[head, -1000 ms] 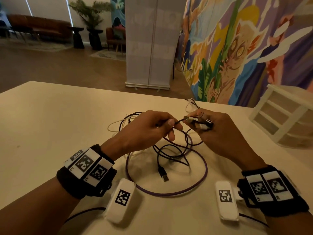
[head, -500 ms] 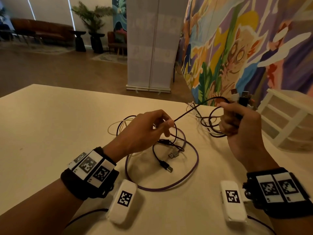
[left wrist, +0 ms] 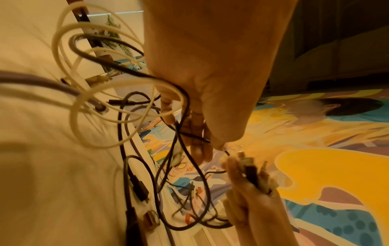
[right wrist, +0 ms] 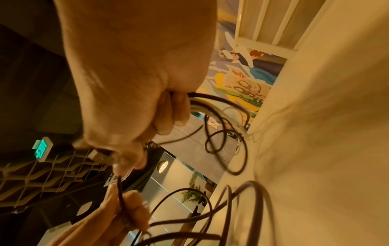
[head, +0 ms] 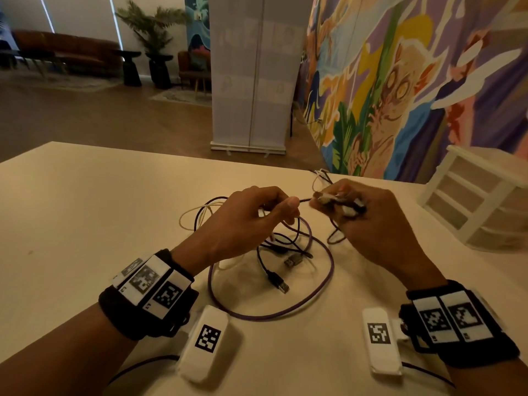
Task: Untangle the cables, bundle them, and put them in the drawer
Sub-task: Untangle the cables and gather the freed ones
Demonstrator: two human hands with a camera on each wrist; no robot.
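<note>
Several tangled cables lie on the cream table: a purple cable in a wide loop, a white cable at the left, and black cables ending in a black USB plug and a silver plug. My left hand pinches a thin black cable between thumb and forefinger. Close to its right, my right hand grips a gathered bunch of plugs, and loops of black cable hang below its fist. Both hands hover above the tangle.
A white drawer unit stands on the table at the far right, its drawers closed. Two white tagged boxes lie near my wrists at the front. More cable ends trail toward the table's far edge.
Half a second ago my right hand was raised up and to the right, drawing the black cable taut. It has come back down and left, next to my left hand.
</note>
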